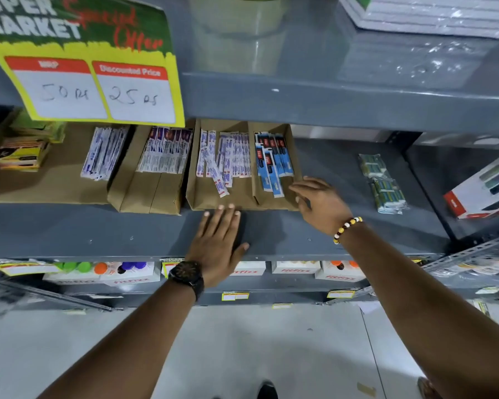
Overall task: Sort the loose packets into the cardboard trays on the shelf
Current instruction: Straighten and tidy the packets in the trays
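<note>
Two hands reach to a grey shelf in what the "Super Market" offer sign suggests is a shop, and from the head view we see neither holding anything. The left hand, a watch on its wrist, lies flat and released on the bare shelf, its fingertips just at the front wall of the double cardboard tray. The right hand, a beaded bracelet at its wrist, is spread loosely against that tray's right corner, we judge to steady or square it.

The packets stand on end in rows, presumably so each kind keeps to its own tray. White packets fill the left compartment, one of them slid askew toward the front; blue packets fill the right one, a few leaning out of line. They lie just beyond the fingers, inside the tray. Further left, two more trays hold similar strips. A clear-wrapped bundle rests well apart to the right, outside any tray.
</note>
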A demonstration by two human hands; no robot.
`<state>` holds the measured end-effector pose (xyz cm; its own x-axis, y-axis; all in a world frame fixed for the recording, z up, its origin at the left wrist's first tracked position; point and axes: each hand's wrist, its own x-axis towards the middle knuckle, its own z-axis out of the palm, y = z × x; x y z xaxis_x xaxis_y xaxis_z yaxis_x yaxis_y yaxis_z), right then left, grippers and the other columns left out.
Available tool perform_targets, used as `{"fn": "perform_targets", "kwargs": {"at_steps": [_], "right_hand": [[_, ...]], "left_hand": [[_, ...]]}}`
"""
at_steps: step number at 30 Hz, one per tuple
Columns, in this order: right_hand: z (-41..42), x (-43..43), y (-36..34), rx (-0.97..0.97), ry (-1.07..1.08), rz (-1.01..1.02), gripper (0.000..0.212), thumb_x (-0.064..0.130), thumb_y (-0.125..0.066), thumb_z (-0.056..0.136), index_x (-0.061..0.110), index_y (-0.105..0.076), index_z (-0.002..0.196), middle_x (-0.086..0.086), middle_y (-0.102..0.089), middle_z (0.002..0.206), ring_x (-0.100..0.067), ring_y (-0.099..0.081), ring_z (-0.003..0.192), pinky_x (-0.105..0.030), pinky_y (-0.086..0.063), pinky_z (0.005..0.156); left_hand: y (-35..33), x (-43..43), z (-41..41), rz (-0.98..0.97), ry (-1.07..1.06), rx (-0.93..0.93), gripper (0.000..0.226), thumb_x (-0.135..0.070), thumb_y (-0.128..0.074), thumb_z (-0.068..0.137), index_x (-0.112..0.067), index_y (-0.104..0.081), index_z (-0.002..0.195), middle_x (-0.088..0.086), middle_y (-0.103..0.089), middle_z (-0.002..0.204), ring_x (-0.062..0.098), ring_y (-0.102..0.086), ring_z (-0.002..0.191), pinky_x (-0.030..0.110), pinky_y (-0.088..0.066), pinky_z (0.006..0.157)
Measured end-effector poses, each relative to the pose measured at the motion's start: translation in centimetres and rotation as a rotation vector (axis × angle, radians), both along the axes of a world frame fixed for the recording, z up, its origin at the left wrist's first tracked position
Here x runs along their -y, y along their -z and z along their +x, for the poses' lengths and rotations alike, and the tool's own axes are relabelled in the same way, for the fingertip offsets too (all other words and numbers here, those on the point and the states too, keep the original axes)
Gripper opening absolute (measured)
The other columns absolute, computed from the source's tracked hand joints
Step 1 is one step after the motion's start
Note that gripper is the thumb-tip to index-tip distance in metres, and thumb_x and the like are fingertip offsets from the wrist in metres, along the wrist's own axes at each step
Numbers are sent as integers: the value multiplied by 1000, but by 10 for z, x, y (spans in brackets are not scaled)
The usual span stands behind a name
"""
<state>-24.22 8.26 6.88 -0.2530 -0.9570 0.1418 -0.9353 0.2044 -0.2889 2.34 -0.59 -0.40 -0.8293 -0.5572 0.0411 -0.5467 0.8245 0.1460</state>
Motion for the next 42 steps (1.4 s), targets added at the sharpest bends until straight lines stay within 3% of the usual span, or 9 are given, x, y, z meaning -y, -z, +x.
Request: {"fn": "perform_targets", "kwargs": {"at_steps": [7,11,14,18,24,28,34,38,42], "right_hand": [[-23,18,3,-156,-178,19,33,17,-62,93,9,-67,124,-9,-65,134,-39,-49,134,-55,-35,111],[-35,28,1,-226,-278,263,44,37,-41,99,27,-54,140,11,-43,154,-31,-16,151,-59,-4,118],[-37,31,-1,-265,-337,348,49,42,-33,98,30,-52,142,14,-41,155,-30,-7,152,-65,7,115],[-37,37,-1,-326,-328,461,69,55,-8,91,36,-50,142,20,-36,156,-28,2,153,-68,17,110],[-40,51,0,-372,-270,541,67,56,-6,90,39,-58,127,13,-42,148,-34,3,153,-76,16,106],[-37,63,1,-377,-243,558,96,66,13,75,37,-55,135,12,-37,157,-31,10,153,-71,27,103],[-31,72,9,-334,-165,529,86,64,2,88,24,-67,119,7,-57,137,-30,3,153,-64,37,95],[-28,73,10,-341,-190,483,84,61,-1,85,23,-54,137,-1,-48,149,-34,1,152,-67,30,102],[-29,71,14,-326,-175,392,66,55,-17,95,20,-53,138,1,-48,145,-33,-5,152,-66,25,106]], "left_hand": [[-45,-2,-70,-115,96,-119,62,-46,-23,102,-11,-31,153,9,-28,163,30,-15,152,52,-10,123],[-70,38,-102,-60,87,227,69,-46,-9,93,-17,-28,154,0,-22,165,27,-5,154,52,3,122],[-74,52,-117,-47,141,447,71,-46,-11,90,-17,-28,152,1,-20,166,27,1,154,53,8,120],[-77,55,-130,-27,141,536,71,-48,-18,87,-20,-31,151,1,-24,163,26,6,154,52,14,118],[-78,56,-143,-37,118,518,64,-49,-21,95,-24,-27,153,-1,-22,165,26,10,154,55,12,121],[-78,63,-149,-127,85,606,64,-50,-17,96,-22,-27,153,3,-15,167,31,11,153,59,8,120],[-75,68,-152,-95,83,539,62,-46,-25,98,-24,-21,156,0,-16,167,29,12,153,57,15,119],[-74,71,-152,-81,96,553,58,-42,-21,99,-22,-29,153,-1,-21,165,30,12,153,59,15,118],[-74,73,-149,-133,131,507,61,-45,-22,95,-20,-36,149,1,-34,159,32,3,153,61,12,117]]}}
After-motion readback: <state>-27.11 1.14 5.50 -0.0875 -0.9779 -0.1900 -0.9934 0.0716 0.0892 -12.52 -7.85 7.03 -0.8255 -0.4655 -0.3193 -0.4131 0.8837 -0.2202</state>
